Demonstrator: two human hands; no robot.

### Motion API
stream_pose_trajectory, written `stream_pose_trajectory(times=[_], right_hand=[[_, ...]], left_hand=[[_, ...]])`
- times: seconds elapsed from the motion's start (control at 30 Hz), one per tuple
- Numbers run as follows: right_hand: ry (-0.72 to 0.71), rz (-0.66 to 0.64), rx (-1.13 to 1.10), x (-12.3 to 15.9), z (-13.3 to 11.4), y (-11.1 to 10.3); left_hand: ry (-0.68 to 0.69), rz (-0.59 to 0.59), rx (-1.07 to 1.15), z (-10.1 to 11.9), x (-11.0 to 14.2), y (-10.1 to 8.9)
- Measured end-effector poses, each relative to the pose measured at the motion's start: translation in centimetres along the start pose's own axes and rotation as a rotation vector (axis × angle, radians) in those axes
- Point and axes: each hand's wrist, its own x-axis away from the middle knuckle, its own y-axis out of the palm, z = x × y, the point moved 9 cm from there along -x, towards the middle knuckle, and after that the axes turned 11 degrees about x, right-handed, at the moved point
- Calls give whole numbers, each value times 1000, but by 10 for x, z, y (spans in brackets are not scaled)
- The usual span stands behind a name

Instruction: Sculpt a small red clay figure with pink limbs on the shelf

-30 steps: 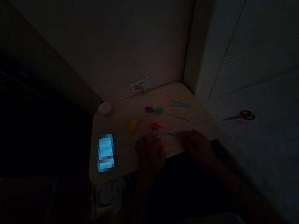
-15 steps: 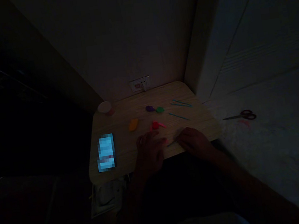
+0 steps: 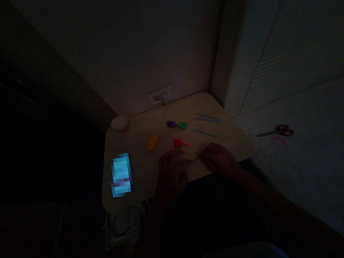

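Note:
In the dim light my left hand is low over the front of a small wooden table. Its fingers are stretched to the right and its thumb is apart; nothing clear shows in its grasp. Close by on the right, my right hand has its fingers pinched on a thin stick pointing left toward the left fingertips. Just beyond the left hand lie a red lump and a pink strip. Farther back are an orange piece, a purple piece and a green piece.
Three thin blue sticks, one nearest me, lie at the table's right. A phone glows at left, with a cup behind it. Scissors rest on the floor at right. A wall socket is behind the table.
My right hand has shifted slightly up and left with the thin stick. The pink bit by the left fingertips no longer shows clearly. The view has moved a little.

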Motion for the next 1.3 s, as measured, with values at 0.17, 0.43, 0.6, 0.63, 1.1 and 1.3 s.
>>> stream_pose_trajectory(times=[0.17, 0.43, 0.6, 0.63, 1.1, 1.3], right_hand=[[13, -27, -22, 1, 6, 2], [165, 15, -32, 23, 27, -16], [216, 25, -49, 22, 15, -18], [237, 32, -60, 21, 11, -18], [630, -36, 36, 34, -34, 8], [644, -70, 101, 32, -33, 11]], left_hand=[[-14, -1, 16, -3, 0, 0], [-73, 164, -60, -10, 9, -17], [-141, 159, -149, -1, 1, -8], [-146, 159, -153, 2, -1, -6], [-186, 190, -154, -6, 2, -1], [-175, 193, -162, -7, 3, 0]])
